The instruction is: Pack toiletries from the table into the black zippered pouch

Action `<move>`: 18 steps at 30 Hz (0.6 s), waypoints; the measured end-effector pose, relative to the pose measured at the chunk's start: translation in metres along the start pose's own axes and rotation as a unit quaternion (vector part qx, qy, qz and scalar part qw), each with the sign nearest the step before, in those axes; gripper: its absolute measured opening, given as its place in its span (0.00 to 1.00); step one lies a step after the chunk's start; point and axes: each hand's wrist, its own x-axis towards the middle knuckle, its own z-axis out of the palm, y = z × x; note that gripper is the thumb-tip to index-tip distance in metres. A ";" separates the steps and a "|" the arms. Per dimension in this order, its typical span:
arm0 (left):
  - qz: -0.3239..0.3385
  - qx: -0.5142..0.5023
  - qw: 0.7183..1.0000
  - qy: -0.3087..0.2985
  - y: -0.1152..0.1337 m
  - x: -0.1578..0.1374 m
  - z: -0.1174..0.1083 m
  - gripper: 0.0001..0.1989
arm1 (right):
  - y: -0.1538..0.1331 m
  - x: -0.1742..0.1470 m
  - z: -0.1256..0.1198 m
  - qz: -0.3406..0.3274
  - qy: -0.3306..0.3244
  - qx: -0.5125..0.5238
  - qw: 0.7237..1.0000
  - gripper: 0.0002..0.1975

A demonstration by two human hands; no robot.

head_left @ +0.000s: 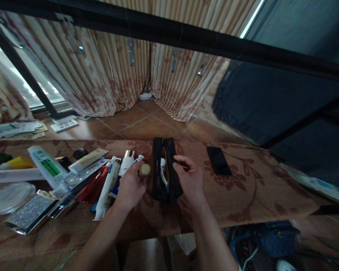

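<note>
"What did you have in each hand?"

"From my end, the left grip [132, 186] was closed round a small round-ended item [144, 169], its pale gold end facing me, just left of the black pouch [173, 184]. The right grip [192, 180] had thumb and forefinger at the pouch's right rim; whether they pinched the fabric, I couldn't tell."

"And the pouch?"

"It stood near the middle of the worktop [251, 188], its long mouth gaping and its far end close to the far edge. Inside I saw a white object [163, 171] and a strip of yellow."

"Where was there room to move?"

"Mostly on the right: open surface ran between the pouch and the dark phone [219, 161], then on to the right end. On the left I was hemmed in. A white tube [106, 192] and a gold-topped bottle [126, 164] lay just beside my knuckles, and beyond them spread a green-marked tube [47, 165], a glittery case [31, 212] and a round clear lid [11, 197]."

"And the edges?"

"The near edge left me a band of surface below the pouch; past the far one came tiled floor [147, 118] and striped curtains [124, 75]"
</note>
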 end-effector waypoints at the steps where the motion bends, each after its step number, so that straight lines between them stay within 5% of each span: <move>1: 0.001 0.001 1.000 -0.001 0.000 0.000 0.000 0.22 | 0.000 0.000 0.000 0.000 0.001 -0.002 1.000 0.10; 18: -0.009 0.006 1.000 -0.012 0.002 0.000 -0.002 0.21 | 0.002 0.001 0.001 0.003 -0.002 0.003 1.000 0.10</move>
